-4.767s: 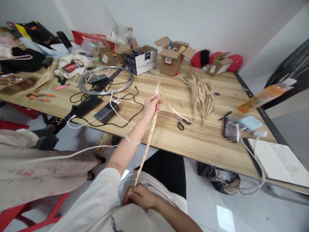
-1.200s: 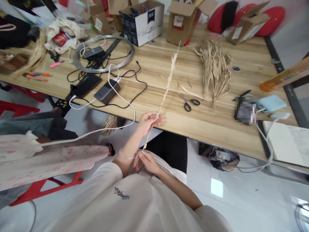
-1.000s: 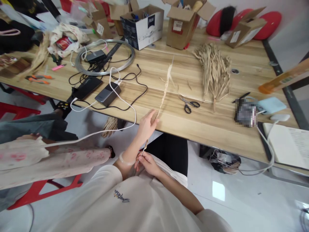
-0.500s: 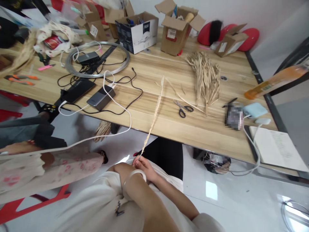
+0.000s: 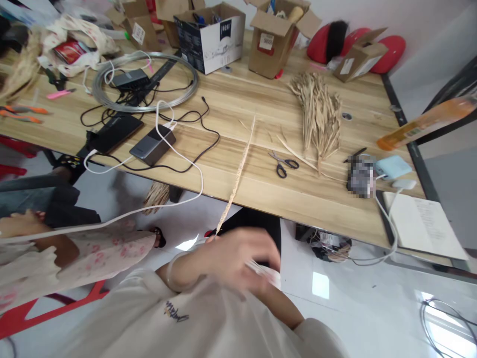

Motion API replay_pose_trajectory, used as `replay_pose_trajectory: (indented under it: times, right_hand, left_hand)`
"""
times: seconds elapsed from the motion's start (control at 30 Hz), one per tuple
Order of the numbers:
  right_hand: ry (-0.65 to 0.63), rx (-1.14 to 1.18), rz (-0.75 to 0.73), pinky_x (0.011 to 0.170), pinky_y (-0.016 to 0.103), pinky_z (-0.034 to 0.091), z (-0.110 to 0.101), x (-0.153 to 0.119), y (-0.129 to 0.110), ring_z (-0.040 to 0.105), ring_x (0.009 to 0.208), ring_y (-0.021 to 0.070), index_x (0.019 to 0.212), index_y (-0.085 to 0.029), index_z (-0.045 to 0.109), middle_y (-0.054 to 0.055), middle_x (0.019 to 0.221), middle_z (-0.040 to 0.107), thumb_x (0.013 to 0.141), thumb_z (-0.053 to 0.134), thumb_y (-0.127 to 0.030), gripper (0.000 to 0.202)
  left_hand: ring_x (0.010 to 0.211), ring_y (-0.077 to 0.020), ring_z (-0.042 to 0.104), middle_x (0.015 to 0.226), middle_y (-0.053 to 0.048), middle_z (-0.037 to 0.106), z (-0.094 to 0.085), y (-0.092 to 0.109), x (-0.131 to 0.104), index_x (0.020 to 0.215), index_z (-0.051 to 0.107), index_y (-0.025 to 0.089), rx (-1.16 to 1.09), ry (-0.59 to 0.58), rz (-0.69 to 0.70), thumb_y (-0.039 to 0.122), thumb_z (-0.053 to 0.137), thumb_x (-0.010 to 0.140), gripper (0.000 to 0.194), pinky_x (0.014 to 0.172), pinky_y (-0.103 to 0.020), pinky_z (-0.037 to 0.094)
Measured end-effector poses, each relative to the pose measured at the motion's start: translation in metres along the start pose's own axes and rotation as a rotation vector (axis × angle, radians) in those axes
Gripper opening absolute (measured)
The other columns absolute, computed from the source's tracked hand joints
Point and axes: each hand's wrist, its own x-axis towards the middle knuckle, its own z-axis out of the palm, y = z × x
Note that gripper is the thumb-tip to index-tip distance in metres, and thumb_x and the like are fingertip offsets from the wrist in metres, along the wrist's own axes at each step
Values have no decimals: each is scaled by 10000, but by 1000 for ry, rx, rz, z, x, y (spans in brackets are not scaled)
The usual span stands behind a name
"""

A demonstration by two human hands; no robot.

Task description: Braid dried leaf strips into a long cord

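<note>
A thin pale braided strand [image 5: 238, 181] runs from the tabletop over its front edge to my lap. At its lower end, fingertips of my right hand [image 5: 211, 239] pinch it; the rest of that hand is mostly hidden. My left hand [image 5: 244, 256], with a bangle at the wrist, passes over my right hand and is smeared by motion, so its grip is unclear. Blurred whitish strands [image 5: 259, 269] show below its fingers. Black-handled scissors [image 5: 283, 164] lie right of the braid, near a loose straw strip [image 5: 298, 153] and a bundle of dried straw [image 5: 316, 117].
Coiled wire [image 5: 97, 87], cables and a power bank [image 5: 152, 145] occupy the table's left part. Boxes [image 5: 210, 42] line the back. An orange bottle [image 5: 425, 124] and open notebook [image 5: 425, 223] are at right. Another person's arm [image 5: 61, 251] is at far left.
My left hand has swung up and right across my right hand, now blurred. The braid remains stretched from table to lap. The view has shifted slightly.
</note>
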Motion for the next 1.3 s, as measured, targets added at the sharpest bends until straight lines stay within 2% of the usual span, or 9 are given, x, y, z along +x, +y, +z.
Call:
replay_pose_trajectory:
  times: [0.07,0.13,0.27,0.33,0.43,0.6,0.77,1.13,1.3]
  right_hand:
    - [38,-150,-26,348,117,430,1,1,1,545,418,52,649,-140,622,-76,432,530,926,385,-315,404]
    - [-122,121,-25,387,118,461,1,3,3,542,407,40,707,-117,610,-74,469,566,928,391,-344,385]
    - [-461,1130,227,451,204,511,0,5,6,606,458,95,785,-155,536,6,631,649,834,519,-522,371]
    - [-476,1283,328,448,213,496,-1,6,5,588,447,95,741,-157,530,0,614,628,736,611,-578,428]
    - [-458,1283,370,438,206,464,-1,9,1,548,427,79,699,-158,530,-9,583,606,700,654,-569,430]
    - [-343,1228,374,397,193,414,-6,19,-5,494,376,64,766,-169,538,-36,532,569,706,647,-568,417]
    - [-309,1227,377,359,182,377,-11,27,-11,461,341,56,805,-171,529,-51,512,549,720,626,-572,421]
    - [-318,1080,387,371,170,362,-3,22,-14,458,351,46,702,-170,500,-43,523,524,707,594,-613,452]
    - [-353,1084,365,379,171,357,-2,21,-13,450,358,47,674,-170,489,-49,500,493,733,552,-636,474]
  left_hand:
    - [1051,-276,570,1040,-67,651,-8,-11,30,985,682,341,170,207,23,342,617,762,232,858,-413,496]
    - [1108,-271,536,1127,-90,605,-16,-27,55,1052,650,271,322,386,9,279,608,763,292,924,-415,458]
    - [899,-211,601,1013,-79,638,-25,-51,73,1038,637,207,434,338,-45,254,616,758,284,860,-355,472]
    - [788,-189,608,908,-64,661,-25,-54,71,974,659,213,437,328,-64,248,606,766,217,801,-328,480]
    - [740,-177,620,837,-58,683,-24,-55,70,927,677,216,337,388,-101,241,582,784,174,772,-311,486]
    - [644,-136,634,708,-39,687,-36,-57,95,919,659,135,-205,503,-261,196,639,728,201,661,-253,505]
    - [567,-96,606,702,-39,688,-49,-54,110,911,637,83,-489,499,-371,164,696,664,266,622,-244,497]
    - [477,-70,492,531,14,572,-55,-44,113,713,640,111,-439,458,-367,411,749,597,340,483,-197,372]
    - [446,-53,450,497,22,542,-55,-39,113,720,655,111,-417,399,-319,410,715,646,313,453,-178,324]
